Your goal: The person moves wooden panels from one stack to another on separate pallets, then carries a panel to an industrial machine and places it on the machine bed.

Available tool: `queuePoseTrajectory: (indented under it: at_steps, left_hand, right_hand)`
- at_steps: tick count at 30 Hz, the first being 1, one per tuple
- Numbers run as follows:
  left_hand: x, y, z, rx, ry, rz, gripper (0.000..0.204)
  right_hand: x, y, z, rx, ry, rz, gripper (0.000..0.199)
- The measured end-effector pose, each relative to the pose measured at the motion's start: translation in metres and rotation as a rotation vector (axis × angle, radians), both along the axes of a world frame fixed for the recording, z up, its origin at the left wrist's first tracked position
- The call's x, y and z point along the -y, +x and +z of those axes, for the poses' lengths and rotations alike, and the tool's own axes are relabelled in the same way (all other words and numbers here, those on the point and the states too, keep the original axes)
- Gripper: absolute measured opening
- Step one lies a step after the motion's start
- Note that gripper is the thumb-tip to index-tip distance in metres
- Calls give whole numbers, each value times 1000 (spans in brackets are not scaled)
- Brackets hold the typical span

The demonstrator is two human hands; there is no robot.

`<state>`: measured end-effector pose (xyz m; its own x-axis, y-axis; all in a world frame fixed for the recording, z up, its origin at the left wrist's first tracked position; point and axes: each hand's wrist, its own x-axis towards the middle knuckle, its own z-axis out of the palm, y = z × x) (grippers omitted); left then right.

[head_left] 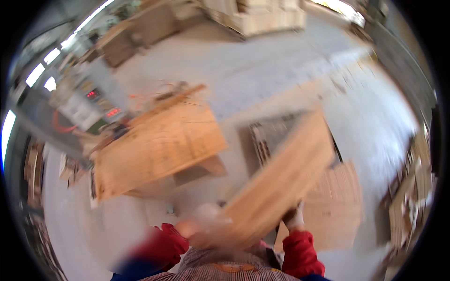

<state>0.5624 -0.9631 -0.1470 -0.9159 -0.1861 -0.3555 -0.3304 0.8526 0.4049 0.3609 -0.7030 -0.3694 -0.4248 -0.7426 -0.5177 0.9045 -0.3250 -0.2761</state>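
A long wooden board (276, 182), blurred by motion, slants from my waist up toward the far right. My right hand (294, 219) grips its right edge with the fingers wrapped round it. At the board's near left end is my left hand (192, 225), smeared by motion, so its fingers do not show clearly. Both forearms wear red cuffs. To the right, partly behind the raised board, lies another wooden panel (335, 206).
A wood-topped worktable (164, 147) stands at the left, beside a machine control box (89, 105) with red displays. Beyond the board is a dark, low stand or pallet (276, 133). Stacked wood pieces (410, 201) line the right; a pale wooden crate (272, 18) stands far back.
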Motion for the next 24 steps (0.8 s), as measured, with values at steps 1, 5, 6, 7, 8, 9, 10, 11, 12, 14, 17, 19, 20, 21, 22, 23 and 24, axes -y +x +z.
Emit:
queuePoseTrajectory:
  at_steps: [1,5,6,7,8,9,10,11,12,14,17,19,20,21,22,23,24]
  left_hand:
    - [3,14,3,-81,-16,-60,42]
    - [10,50,39,-391,-113,-244,44]
    - [12,58,58,-473,-121,-274,43]
    - [15,69,97,-511,-174,-266,41]
    - [28,81,112,-517,-255,-220,39]
    - [42,98,126,-508,-340,-177,37]
    - [56,116,136,-500,-422,-134,36]
    - [73,135,141,-588,-492,-12,33]
    - [90,152,139,-676,-548,109,30]
    - [127,174,131,-705,-485,326,28]
    - [187,197,94,-629,-402,523,28]
    - [204,208,86,-547,-415,534,31]
    - [209,218,81,-509,-466,507,33]
    - [214,232,80,-467,-520,480,36]
    - [215,249,87,-483,-502,478,38]
    - [212,271,100,-489,-484,476,40]
    - [204,281,120,-519,-459,464,43]
  right_hand:
    - [2,10,10,23,-138,-56,74]
    - [13,48,36,-195,-359,-159,69]
    - [10,47,32,-181,-386,-193,68]
    - [16,55,39,-178,-410,-144,65]
    - [22,58,48,-194,-431,-102,62]
    - [33,69,66,-198,-458,-62,59]
    - [45,86,83,-372,-306,-38,54]
    - [65,112,111,-540,-165,-8,49]
    - [71,129,123,-572,-97,39,45]
    - [77,155,135,-515,-47,154,38]
    - [108,202,147,-443,-46,161,33]
    - [123,210,121,-717,-7,166,31]
    - [134,213,98,-746,71,151,26]
    - [147,218,73,-768,146,143,21]
    - [162,228,71,-612,182,229,21]
    - [186,267,115,-361,52,262,22]
    - [198,278,128,-358,45,245,23]
